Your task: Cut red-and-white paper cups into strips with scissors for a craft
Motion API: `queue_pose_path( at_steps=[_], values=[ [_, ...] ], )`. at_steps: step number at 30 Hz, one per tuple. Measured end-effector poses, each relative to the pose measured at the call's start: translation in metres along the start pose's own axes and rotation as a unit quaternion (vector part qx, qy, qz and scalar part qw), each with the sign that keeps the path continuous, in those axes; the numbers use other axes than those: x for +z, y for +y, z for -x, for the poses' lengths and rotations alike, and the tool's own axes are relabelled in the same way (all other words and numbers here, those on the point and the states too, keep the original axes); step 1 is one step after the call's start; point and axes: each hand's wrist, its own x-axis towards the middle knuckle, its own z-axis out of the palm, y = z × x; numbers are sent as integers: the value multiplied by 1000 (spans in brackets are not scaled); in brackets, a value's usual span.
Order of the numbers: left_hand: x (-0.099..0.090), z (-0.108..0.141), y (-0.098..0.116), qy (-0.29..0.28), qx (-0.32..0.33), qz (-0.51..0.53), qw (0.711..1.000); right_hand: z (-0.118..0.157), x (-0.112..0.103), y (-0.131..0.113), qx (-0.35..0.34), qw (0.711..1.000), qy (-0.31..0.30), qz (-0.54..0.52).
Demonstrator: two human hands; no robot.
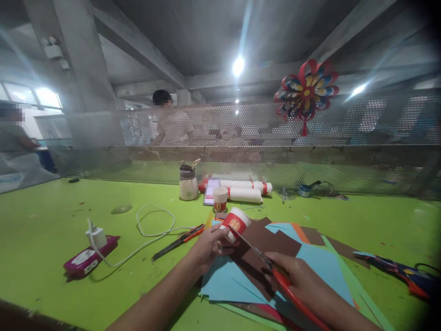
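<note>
My left hand (209, 243) is closed around the lower part of a red and white paper cup (237, 221), which is tilted with its rim up to the right. A round gold emblem marks the cup's red band. In my right hand (292, 273) is a pair of scissors (289, 290) with red handles. Their blades point up and left, and the tips meet the cup's side; whether they cut into it I cannot tell. Beneath both hands lie sheets of light blue paper (227, 282) and brown paper (257, 266).
A second paper cup (220, 198) stands behind, near white rolls (244, 195) and a bottle (189, 184). To the left lie a utility knife (179, 241) and a purple power strip (91, 257) with a white cable. A dark tool (389, 266) lies right. Mesh panels border the green table (144, 280).
</note>
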Motion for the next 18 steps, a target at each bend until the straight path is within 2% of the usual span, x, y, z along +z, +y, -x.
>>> queue_pose_path(
  at_steps=[14,18],
  values=[
    [-1,-2,-3,15,-2,5,1000,-1,1,-2,11,1000,-7,-16],
    [0,-2,-1,17,-4,7,1000,-6,4,6,-1,1000,-14,-25]
  ],
)
